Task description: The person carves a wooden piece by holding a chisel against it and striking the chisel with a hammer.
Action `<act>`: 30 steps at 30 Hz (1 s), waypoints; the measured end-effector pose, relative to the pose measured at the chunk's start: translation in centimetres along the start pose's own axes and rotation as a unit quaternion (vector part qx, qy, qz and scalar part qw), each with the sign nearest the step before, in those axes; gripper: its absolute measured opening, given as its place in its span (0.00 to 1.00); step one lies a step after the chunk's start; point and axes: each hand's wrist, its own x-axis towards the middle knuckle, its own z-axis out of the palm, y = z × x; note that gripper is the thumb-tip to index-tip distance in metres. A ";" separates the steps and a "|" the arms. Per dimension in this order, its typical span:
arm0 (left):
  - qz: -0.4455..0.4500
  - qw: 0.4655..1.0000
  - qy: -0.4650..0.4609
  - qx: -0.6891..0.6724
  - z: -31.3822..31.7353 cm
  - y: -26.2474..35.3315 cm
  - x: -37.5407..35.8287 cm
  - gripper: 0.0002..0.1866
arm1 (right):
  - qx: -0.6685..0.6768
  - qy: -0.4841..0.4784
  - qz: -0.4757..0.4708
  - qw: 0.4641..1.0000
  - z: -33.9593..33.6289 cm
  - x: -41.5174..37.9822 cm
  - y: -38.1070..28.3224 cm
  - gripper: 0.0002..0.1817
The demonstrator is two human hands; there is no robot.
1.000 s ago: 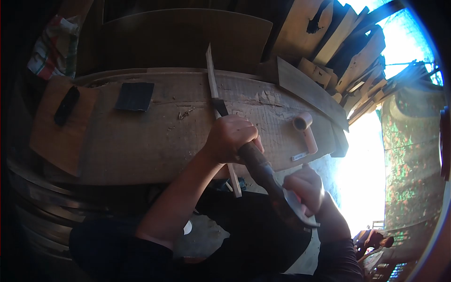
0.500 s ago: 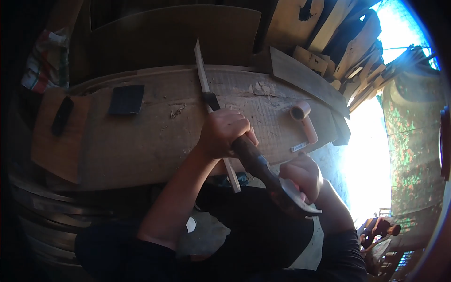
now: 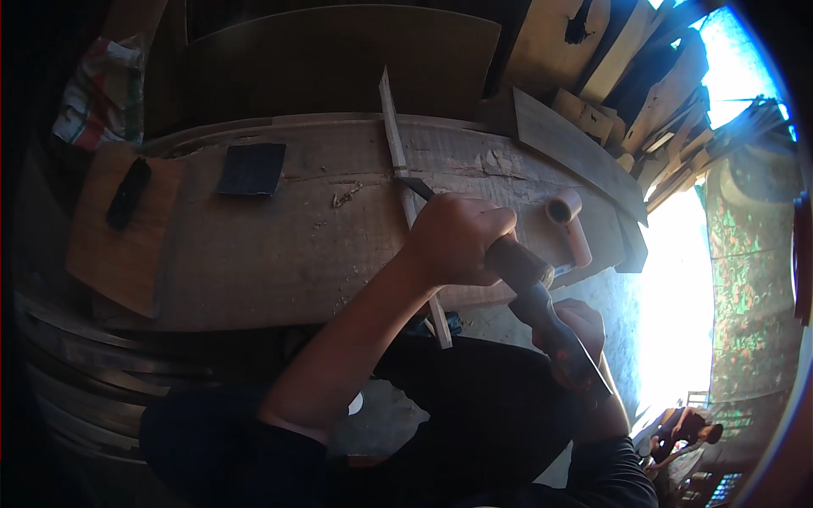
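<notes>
My left hand (image 3: 457, 241) is wrapped around the wooden handle of a chisel (image 3: 518, 261). The chisel's dark blade comes out beyond my fist, its tip right at a narrow wooden strip (image 3: 390, 127). This strip lies across the workbench (image 3: 246, 254), and both of its ends reach past the bench edges. Closed around a claw hammer, my right hand (image 3: 580, 326) is lower right of the chisel. The hammer's dark metal head (image 3: 569, 343) is close to the butt of the chisel handle and partly covers the right hand.
On the bench are a dark square sheet (image 3: 251, 169), wood shavings (image 3: 347, 195) and a pinkish tube-shaped object (image 3: 566, 207). A curved board (image 3: 127, 245) with a black object on it is at the left. Offcuts (image 3: 652, 127) are piled back right; a person (image 3: 686, 432) sits far right.
The view has swung slightly left. The chisel has tilted relative to the strip, its handle moving right with my left hand. The hammer head has turned, and its claw points lower right.
</notes>
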 end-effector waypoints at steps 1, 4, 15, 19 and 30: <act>-0.002 1.000 0.002 0.002 0.0 0.1 0.0 0.14 | 0.008 0.002 0.003 1.000 0.1 -0.2 0.0 0.23; -0.012 1.000 -0.007 0.018 -0.2 0.0 -0.2 0.15 | 0.011 0.033 0.012 0.999 0.5 -0.5 0.1 0.28; -0.019 0.996 0.084 -0.013 -0.7 -1.1 0.1 0.15 | -0.021 0.008 0.011 1.000 0.6 0.0 -0.3 0.21; -0.013 0.997 0.071 -0.013 -1.0 -1.1 -0.6 0.15 | -0.093 0.034 0.030 0.995 0.6 -0.1 -1.1 0.21; -0.021 0.995 0.090 -0.046 -1.2 -1.0 -0.4 0.13 | -0.117 -0.012 0.040 0.992 -2.1 1.8 -5.5 0.17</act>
